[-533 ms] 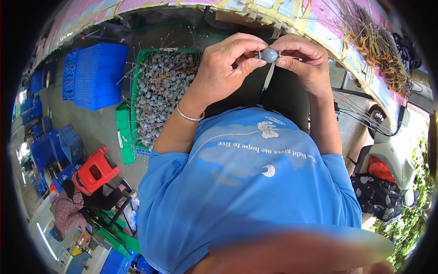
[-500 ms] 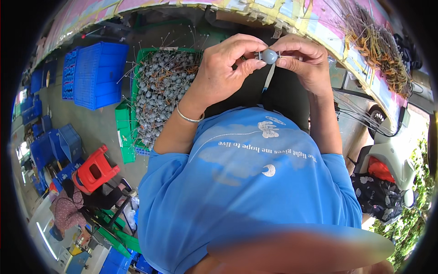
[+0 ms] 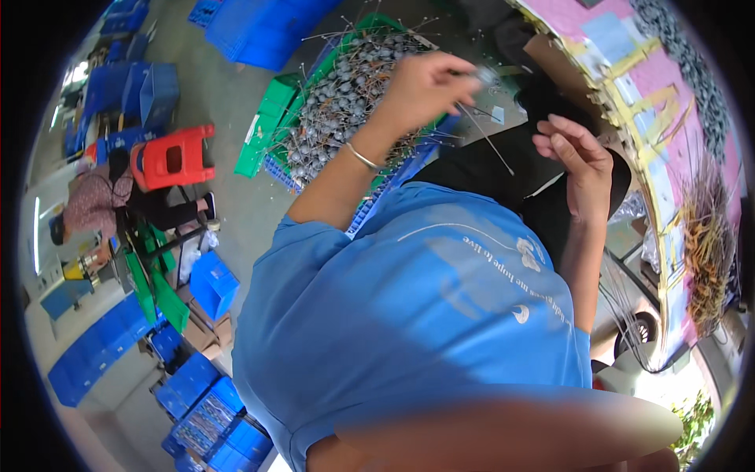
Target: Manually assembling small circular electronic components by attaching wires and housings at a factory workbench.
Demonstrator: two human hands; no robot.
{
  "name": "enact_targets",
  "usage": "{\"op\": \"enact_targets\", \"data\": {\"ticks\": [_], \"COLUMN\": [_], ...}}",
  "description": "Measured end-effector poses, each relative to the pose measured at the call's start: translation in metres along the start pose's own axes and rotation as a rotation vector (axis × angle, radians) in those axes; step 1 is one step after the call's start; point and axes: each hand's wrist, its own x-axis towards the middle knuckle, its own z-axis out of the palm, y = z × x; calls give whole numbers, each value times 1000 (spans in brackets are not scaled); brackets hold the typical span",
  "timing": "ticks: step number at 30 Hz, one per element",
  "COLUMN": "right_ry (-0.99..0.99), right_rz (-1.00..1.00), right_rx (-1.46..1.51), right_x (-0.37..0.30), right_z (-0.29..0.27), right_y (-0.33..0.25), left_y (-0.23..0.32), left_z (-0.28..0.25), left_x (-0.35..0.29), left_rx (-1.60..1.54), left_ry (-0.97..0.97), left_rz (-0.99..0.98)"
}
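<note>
My left hand (image 3: pixel 431 93) is smeared by motion beside the right end of a green crate (image 3: pixel 270 126) heaped with grey balls on thin wires (image 3: pixel 342 98). A blurred greyish shape (image 3: pixel 487 77) shows at its fingertips, but whether the fingers grip it I cannot tell. From under those fingers a thin dark rod (image 3: pixel 489 140) with a small tip slants down over my dark trousers. My right hand (image 3: pixel 578 153) is raised over my right thigh, fingers loosely bent and apart, with nothing visible in it. A slim pale pointed thing (image 3: pixel 545 186) lies near that wrist.
At right is a worktable (image 3: pixel 629 86) with a taped, pink-and-white top, carrying a bundle of brown wires (image 3: pixel 708 244) and a dark grey beaded heap (image 3: pixel 692 79). Blue crates (image 3: pixel 255 27), a red plastic stool (image 3: pixel 177 156) and a seated person (image 3: pixel 98 197) are at left.
My hands, together on a grey ball before, are now apart. The left has moved toward the crate; the right has dropped lower, away from the table edge. The whole view has turned.
</note>
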Motion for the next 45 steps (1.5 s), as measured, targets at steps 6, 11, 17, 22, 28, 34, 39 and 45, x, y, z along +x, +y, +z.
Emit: {"op": "enact_targets", "data": {"ticks": [6,11,17,22,28,34,39,45], "right_ry": [-66,-45,-113,-223,-159,-86,364,1065], "right_rz": [89,111,136,164,155,126,-128,-215], "right_rx": [-42,-37,-37,-41,-67,-234,-298,-1179], "right_x": [-1,-4,-2,-2,-9,-35,-73,-77], "right_z": [-1,-2,0,-8,-26,-66,-105,-139], "right_y": [9,15,25,38,43,-7,-54,-63], "left_y": [-29,-26,-8,64,118,130,128,93], "left_z": [-128,-140,-36,65,138,176,172,143], "left_x": [47,96,126,160,261,294,265,250], "left_rx": [409,83,380,393,497,1088,1274,1012], "left_ry": [513,493,455,165,-111,-341,-252,-190], "left_rz": [110,76,574,935,1069,874,931,1207]}}
